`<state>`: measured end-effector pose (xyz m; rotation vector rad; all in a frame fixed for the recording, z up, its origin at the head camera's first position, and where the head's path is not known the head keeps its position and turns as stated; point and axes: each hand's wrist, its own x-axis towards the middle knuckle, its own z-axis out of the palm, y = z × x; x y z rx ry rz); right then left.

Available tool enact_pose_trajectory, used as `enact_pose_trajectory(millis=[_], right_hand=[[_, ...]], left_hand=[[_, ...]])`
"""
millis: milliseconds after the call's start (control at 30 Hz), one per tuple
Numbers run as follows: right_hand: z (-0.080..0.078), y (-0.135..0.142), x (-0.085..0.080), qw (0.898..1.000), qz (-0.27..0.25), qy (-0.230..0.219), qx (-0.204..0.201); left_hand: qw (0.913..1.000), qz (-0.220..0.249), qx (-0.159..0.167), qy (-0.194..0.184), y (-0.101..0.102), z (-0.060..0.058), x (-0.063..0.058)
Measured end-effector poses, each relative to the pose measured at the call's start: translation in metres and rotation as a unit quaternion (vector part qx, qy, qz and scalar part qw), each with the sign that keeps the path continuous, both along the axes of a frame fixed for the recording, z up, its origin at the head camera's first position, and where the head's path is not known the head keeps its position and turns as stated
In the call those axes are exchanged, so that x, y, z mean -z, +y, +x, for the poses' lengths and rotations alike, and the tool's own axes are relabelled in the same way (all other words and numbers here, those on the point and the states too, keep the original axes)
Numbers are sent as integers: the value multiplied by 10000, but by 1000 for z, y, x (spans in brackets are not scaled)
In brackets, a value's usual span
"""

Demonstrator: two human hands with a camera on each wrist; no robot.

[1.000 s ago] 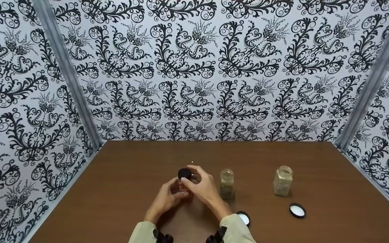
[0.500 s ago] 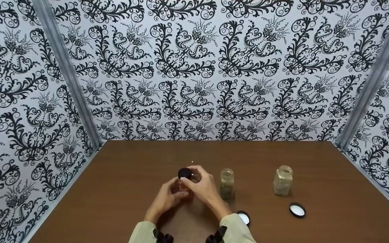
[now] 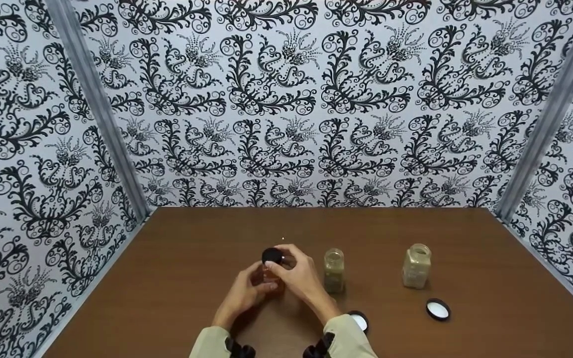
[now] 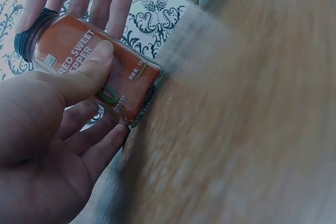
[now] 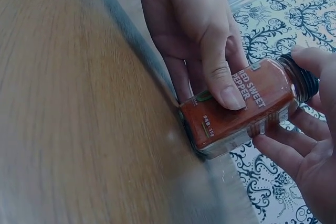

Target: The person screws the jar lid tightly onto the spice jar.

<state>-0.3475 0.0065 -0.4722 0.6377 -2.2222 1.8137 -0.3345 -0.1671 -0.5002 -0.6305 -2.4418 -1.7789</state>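
A glass spice jar (image 4: 126, 74) of orange-red powder, labelled "RED SWEET PEPPER", stands upright on the table between both hands. My left hand (image 3: 245, 291) grips its body, thumb across the label and fingers behind. Its black screw lid (image 3: 272, 255) sits on the jar's neck, and my right hand (image 3: 299, 273) pinches that lid between thumb and fingers. In the right wrist view, other right fingers reach along the jar's side. Just right of my right hand is a lidless glass jar (image 3: 334, 271) with greenish contents.
Another lidless jar (image 3: 417, 267) with pale greenish powder stands farther right. One black lid (image 3: 438, 310), white inside up, lies in front of it. A second such lid (image 3: 359, 322) lies beside my right sleeve. Patterned walls (image 3: 286, 99) enclose the brown table (image 3: 192, 248).
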Motion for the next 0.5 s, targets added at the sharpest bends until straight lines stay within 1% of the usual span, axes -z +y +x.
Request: enact_pose_trajectory(millis=[167, 300, 500], right_hand=[[2, 0, -1, 9999, 60, -69, -58], [2, 1, -1, 9998, 107, 40, -167], [0, 0, 1, 9999, -1, 72, -92]], left_hand=[[10000, 49, -2, -2, 0, 0, 0], [10000, 24, -27, -39, 0, 0, 0], [10000, 36, -25, -79, 0, -1, 1]])
